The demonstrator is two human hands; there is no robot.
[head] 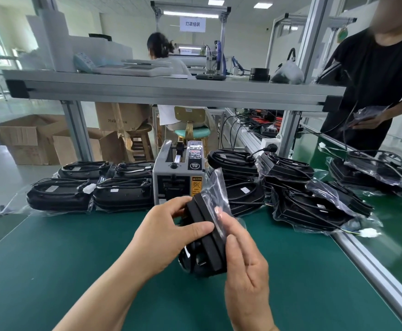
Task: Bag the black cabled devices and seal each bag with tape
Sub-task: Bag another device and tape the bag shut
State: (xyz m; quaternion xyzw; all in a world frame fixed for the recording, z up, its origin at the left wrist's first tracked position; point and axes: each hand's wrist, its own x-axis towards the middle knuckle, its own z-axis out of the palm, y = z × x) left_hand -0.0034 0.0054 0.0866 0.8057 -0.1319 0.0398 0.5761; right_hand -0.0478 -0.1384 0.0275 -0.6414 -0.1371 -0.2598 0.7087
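I saw a stack of bagged black devices point(61, 194) at left on the green mat point(51, 271), with the grey tape dispenser point(178, 177) beside them. My left hand point(169, 232) gripped a black cabled device point(209, 237), fingers curled round its edge, just before the dispenser. My right hand point(245, 259) pinched its clear plastic bag point(215, 185). A loose pile of bagged units point(302, 199) lay to the right.

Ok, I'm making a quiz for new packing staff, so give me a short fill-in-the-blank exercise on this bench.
1. The left hand and the right hand together hold a black device in a clear plastic ____.
2. The bench mat is ____.
3. The grey tape dispenser stands ____ the held device, farther from the camera.
Missing words: bag; green; behind.
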